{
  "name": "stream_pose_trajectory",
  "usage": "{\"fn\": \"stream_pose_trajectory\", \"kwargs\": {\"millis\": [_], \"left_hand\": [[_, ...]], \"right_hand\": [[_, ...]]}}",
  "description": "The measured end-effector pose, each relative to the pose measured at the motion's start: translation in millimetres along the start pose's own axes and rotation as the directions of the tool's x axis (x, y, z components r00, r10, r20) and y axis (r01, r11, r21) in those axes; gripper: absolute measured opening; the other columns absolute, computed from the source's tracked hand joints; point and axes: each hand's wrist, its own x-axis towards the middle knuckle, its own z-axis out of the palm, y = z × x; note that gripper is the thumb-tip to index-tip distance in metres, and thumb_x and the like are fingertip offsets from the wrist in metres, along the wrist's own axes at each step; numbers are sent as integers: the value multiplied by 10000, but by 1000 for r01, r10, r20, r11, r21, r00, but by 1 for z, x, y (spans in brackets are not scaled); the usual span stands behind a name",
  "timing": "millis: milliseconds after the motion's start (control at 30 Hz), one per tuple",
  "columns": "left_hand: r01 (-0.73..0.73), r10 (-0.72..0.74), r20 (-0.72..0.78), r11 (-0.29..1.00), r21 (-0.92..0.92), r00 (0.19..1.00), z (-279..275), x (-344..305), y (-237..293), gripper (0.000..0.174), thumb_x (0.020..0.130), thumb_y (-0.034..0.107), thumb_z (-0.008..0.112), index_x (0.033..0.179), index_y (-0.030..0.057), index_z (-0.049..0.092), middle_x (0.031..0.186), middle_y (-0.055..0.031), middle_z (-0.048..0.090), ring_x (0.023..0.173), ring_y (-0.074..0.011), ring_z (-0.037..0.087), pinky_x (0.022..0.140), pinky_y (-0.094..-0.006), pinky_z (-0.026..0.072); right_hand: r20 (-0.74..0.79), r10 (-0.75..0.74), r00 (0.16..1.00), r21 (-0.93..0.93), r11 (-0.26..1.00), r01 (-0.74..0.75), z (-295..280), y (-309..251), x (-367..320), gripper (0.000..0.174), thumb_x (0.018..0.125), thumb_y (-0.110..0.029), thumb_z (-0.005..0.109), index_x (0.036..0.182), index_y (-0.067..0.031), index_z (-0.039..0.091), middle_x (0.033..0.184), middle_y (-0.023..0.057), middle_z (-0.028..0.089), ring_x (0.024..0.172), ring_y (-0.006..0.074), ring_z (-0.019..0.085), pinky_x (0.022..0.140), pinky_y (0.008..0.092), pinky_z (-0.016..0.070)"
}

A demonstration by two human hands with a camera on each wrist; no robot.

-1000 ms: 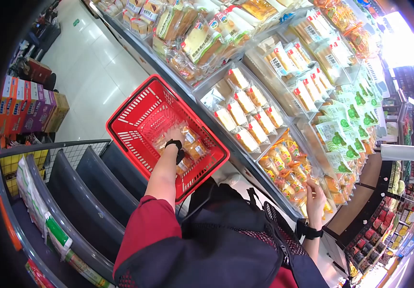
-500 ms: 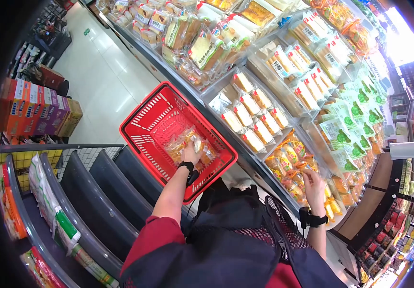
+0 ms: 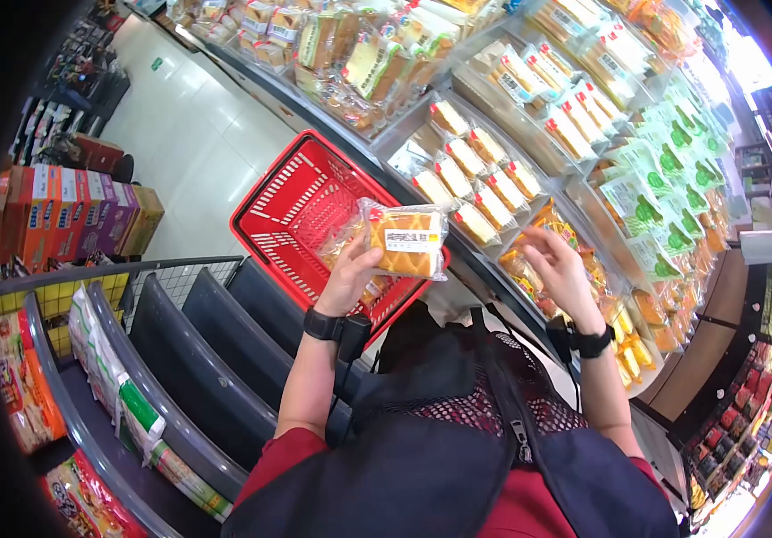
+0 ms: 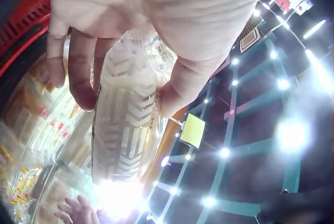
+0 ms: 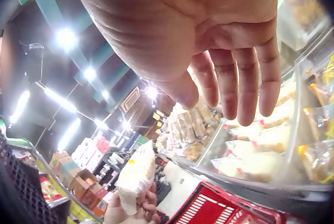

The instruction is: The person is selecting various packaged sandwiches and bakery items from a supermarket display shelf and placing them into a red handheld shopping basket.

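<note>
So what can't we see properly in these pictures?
Head view: packs in the red basket, partly hidden by the left hand and held bread pack.
Head view: smallest print on the label, too small.
Left wrist view: the bread pack's lower end, washed out by glare.
Right wrist view: the red basket, cut off by the bottom edge.

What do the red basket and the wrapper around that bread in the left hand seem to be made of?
The red basket looks like smooth, hard plastic: one even colour, with slots through its walls. The wrapper seems to be thin, shiny plastic film, crinkled at its ends, with the bread showing through; which plastic, I can't tell.
</note>
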Motion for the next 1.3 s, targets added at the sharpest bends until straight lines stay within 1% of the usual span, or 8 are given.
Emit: {"fn": "stream_pose_trajectory", "kwargs": {"millis": [300, 367, 433, 567, 767, 967, 1067, 1300], "left_hand": [[44, -89, 211, 977, 208, 973, 24, 31, 12, 546, 874, 195, 614, 1326, -6, 383, 1263, -86, 508, 1157, -162, 496, 984, -307, 387], [45, -100, 215, 968, 246, 971, 19, 30, 9, 556, 880, 211, 608, 1336, 0, 372, 1265, -87, 508, 1152, -161, 499, 979, -309, 392], [26, -91, 219, 958, 285, 971, 8, 32, 6, 566, 885, 227, 602, 1346, 5, 360, 1267, -89, 507, 1147, -160, 502, 973, -312, 398], [-69, 50, 127, 986, 153, 991, -15, 21, -4, 617, 903, 252, 577, 1410, 54, 287, 1264, -126, 508, 1099, -157, 524, 943, -319, 422], [-85, 113, -164, 982, 169, 980, -67, -24, -12, 527, 915, 270, 539, 1371, 69, 367, 1241, -124, 523, 1064, -161, 533, 933, -330, 440], [-49, 86, -346, 992, 115, 934, -98, -64, -42, 446, 923, 265, 526, 1308, 62, 429, 1199, -96, 559, 1037, -154, 559, 925, -325, 441], [-53, 82, -388, 995, 85, 918, -102, -78, -50, 433, 927, 260, 522, 1299, 57, 434, 1183, -86, 569, 1032, -153, 568, 917, -318, 444], [-44, 49, -428, 999, 23, 902, -116, -86, -63, 437, 925, 274, 528, 1298, 66, 439, 1180, -81, 570, 1042, -152, 561, 906, -302, 441]], "right_hand": [[513, 117, 851, -4, 991, -134, 25, -69, 70, 596, 842, -428, 639, 1263, -30, 499, 1199, 158, 561, 1089, 202, 538, 924, 320, 423], [534, 101, 839, -92, 994, -61, 33, -70, 71, 598, 807, -395, 692, 1238, -16, 526, 1138, 141, 595, 1017, 186, 575, 832, 295, 475], [637, 212, 741, -22, 966, -257, 44, -68, 79, 562, 781, -335, 733, 1196, 2, 557, 1068, 109, 624, 927, 154, 606, 699, 261, 513], [573, 242, 783, 49, 944, -328, 50, -51, 103, 465, 808, -208, 720, 1193, -7, 554, 989, 43, 634, 814, 89, 592, 644, 234, 527], [125, 128, 984, 137, 980, -145, 54, -22, 175, 504, 774, -244, 750, 1170, 4, 559, 968, 83, 652, 774, 127, 635, 613, 252, 548], [-53, 87, 995, -67, 994, -90, 88, 16, 212, 548, 742, -276, 766, 1149, 22, 551, 938, 165, 668, 792, 196, 665, 652, 308, 544], [-130, -96, 987, -340, 939, 47, 98, 26, 204, 562, 728, -298, 743, 1141, 30, 549, 988, 264, 632, 982, 366, 612, 855, 397, 471], [-111, -260, 959, -455, 871, 183, 107, 35, 213, 520, 731, -259, 734, 1130, 20, 551, 1037, 261, 610, 971, 373, 599, 840, 402, 474]]}}
